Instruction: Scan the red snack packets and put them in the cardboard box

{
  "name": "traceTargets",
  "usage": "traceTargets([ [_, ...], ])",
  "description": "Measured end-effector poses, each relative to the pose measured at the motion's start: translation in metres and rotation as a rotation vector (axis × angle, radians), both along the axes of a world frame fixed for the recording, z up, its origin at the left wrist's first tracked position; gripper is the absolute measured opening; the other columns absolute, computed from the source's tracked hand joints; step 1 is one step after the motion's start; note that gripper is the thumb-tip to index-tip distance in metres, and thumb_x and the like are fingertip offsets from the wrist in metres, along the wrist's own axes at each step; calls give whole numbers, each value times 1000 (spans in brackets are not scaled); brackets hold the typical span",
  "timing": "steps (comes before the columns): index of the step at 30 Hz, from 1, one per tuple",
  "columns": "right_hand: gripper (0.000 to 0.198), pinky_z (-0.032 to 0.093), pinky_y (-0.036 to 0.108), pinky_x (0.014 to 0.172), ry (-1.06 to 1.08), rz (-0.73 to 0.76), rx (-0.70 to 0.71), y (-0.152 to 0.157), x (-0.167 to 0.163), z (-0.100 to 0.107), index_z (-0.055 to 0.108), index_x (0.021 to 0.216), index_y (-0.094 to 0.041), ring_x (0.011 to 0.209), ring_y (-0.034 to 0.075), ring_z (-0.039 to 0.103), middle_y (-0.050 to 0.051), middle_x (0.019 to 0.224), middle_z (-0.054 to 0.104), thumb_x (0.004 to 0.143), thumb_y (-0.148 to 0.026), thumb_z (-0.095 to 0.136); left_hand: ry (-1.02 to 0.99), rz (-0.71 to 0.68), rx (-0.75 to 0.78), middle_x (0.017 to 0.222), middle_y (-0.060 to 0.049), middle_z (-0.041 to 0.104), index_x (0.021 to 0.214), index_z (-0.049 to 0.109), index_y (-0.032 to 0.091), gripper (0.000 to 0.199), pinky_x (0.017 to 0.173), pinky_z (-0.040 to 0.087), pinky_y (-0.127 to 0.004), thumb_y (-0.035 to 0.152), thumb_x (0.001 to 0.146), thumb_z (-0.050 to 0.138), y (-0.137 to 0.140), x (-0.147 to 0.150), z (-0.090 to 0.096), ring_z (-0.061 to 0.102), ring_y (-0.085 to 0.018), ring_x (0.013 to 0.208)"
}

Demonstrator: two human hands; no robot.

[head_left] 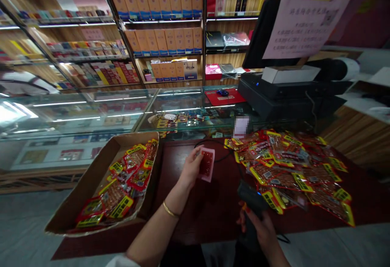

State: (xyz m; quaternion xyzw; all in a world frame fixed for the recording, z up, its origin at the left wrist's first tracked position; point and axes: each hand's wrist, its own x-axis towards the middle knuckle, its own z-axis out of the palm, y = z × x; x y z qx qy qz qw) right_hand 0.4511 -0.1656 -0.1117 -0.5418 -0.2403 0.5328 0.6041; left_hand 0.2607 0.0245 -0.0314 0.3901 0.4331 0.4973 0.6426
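Note:
My left hand (192, 164) is closed on the edge of a small flat packet (207, 164) with a dark red middle and a pale pink border, held above the dark red table. My right hand (258, 224) wraps round the handle of a black barcode scanner (252, 198), on which a small blue light shows. Right of the scanner lies a heap of snack packets (283, 163) with red and yellow wrappers. To the left of my left arm, an open cardboard box (55, 214) holds several similar snack packets (120, 196).
Behind the table (173, 157) stands a glass display counter (122, 104). On it are a red mouse pad (213, 96), a blue mouse (222, 93), and a black monitor (262, 31) with a paper sheet (304, 27). Another person (24, 81) is at far left.

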Motion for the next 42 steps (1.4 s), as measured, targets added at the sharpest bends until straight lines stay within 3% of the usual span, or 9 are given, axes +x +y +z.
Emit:
traceTargets([
  [2, 60, 48, 26, 44, -3, -3, -31, 1, 1, -1, 73, 93, -16, 44, 16, 61, -1, 56, 64, 67, -68, 87, -36, -44, -119, 69, 4, 71, 130, 65, 21, 64, 56, 47, -22, 30, 70, 83, 6, 8, -22, 61, -12, 54],
  [5, 61, 48, 26, 44, -9, 2, -51, 2, 2, -2, 73, 91, -16, 44, 16, 61, 0, 55, 64, 65, -70, 87, -96, -150, -184, 79, 1, 76, 113, 69, 19, 52, 61, 53, -24, 16, 62, 80, 7, 0, -38, 67, -15, 62],
  [13, 56, 48, 25, 45, -15, 17, -26, 0, 3, -5, 72, 94, -17, 47, 17, 63, 0, 57, 66, 71, -65, 86, -126, -147, -105, 96, -5, 81, 106, 75, 15, 47, 75, 56, -27, 11, 60, 84, 13, -7, -41, 73, -19, 80],
  [19, 53, 51, 26, 48, -9, -1, -25, -4, 4, -10, 72, 96, -17, 46, 15, 61, -1, 58, 65, 74, -63, 85, -168, -113, -286, 85, 1, 75, 142, 54, 24, 77, 61, 52, -22, 6, 71, 76, 15, -11, -40, 69, -14, 65],
  [24, 62, 50, 27, 47, -52, 16, -81, 2, 1, -6, 74, 94, -16, 44, 16, 60, -1, 56, 65, 67, -70, 85, -424, -448, -567, 75, -2, 66, 114, 67, 19, 35, 39, 28, -16, 43, 88, 69, 17, -23, -28, 54, -11, 50],
  [27, 66, 50, 29, 48, -173, 59, -102, 5, -6, 2, 76, 92, -14, 42, 16, 58, 0, 54, 65, 66, -74, 82, -569, -550, -612, 84, -10, 72, 102, 69, 13, 30, 40, 31, -17, 39, 86, 68, 17, -28, -27, 60, -13, 56],
  [32, 58, 51, 31, 54, -515, 128, -60, 2, -13, 29, 72, 71, -18, 50, 20, 63, 4, 55, 67, 79, -75, 70, -525, -601, -580, 114, -18, 78, 123, 67, 8, 41, 70, 59, -34, 22, 85, 62, 17, -30, -35, 76, -28, 92],
  [38, 58, 52, 30, 55, -703, 189, -73, 5, 2, 51, 72, 70, -20, 56, 23, 67, 6, 57, 70, 81, -77, 66, -364, -714, -479, 111, -22, 78, 121, 69, 5, 44, 74, 61, -37, 21, 81, 66, 17, -30, -39, 77, -31, 95],
  [42, 59, 53, 30, 58, -694, 157, -89, 6, 6, 53, 75, 76, -19, 57, 23, 67, 7, 59, 71, 82, -77, 65, -203, -666, -335, 108, -16, 80, 119, 73, 12, 52, 71, 58, -32, 9, 68, 66, 9, -25, -37, 77, -27, 90],
])
